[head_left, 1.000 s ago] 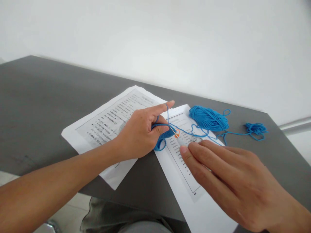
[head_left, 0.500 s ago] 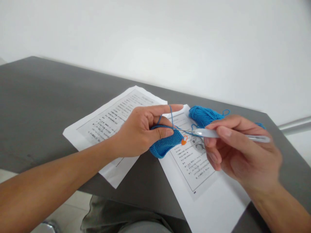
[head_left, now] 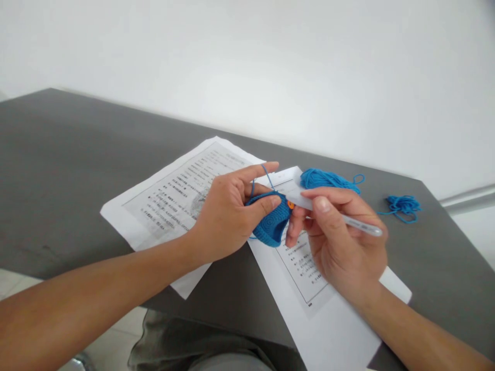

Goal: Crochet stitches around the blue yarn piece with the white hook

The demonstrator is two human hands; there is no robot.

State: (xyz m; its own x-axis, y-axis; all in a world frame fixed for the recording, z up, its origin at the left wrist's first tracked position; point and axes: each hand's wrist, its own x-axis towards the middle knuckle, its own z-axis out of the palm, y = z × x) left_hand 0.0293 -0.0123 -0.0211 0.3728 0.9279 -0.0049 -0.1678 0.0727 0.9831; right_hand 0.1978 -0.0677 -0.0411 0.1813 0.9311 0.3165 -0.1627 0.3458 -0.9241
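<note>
My left hand point(head_left: 235, 211) pinches a small blue crocheted piece point(head_left: 269, 226) by its upper edge, thumb in front. A strand of blue yarn point(head_left: 267, 176) loops over its raised index finger. Between the thumb and fingers of my right hand point(head_left: 344, 242) is a crochet hook with a pale, clear handle point(head_left: 361, 225). The hook's tip is up against the edge of the piece, beside my left thumb, and I cannot make it out. An orange stitch marker point(head_left: 291, 204) hangs at the piece's right edge, near my right fingertips.
A ball of blue yarn point(head_left: 327, 179) lies on the grey table point(head_left: 96, 139) behind my right hand. Farther right is a small tangle of blue yarn point(head_left: 404, 205). Two printed sheets lie under my hands, a left sheet point(head_left: 154, 206) and a right sheet point(head_left: 328, 330). A white wall point(head_left: 247, 67) stands behind.
My right hand has moved left with the crochet hook, up to the crocheted piece. The piece has turned and shifted slightly right. The small yarn tangle has come into fuller view.
</note>
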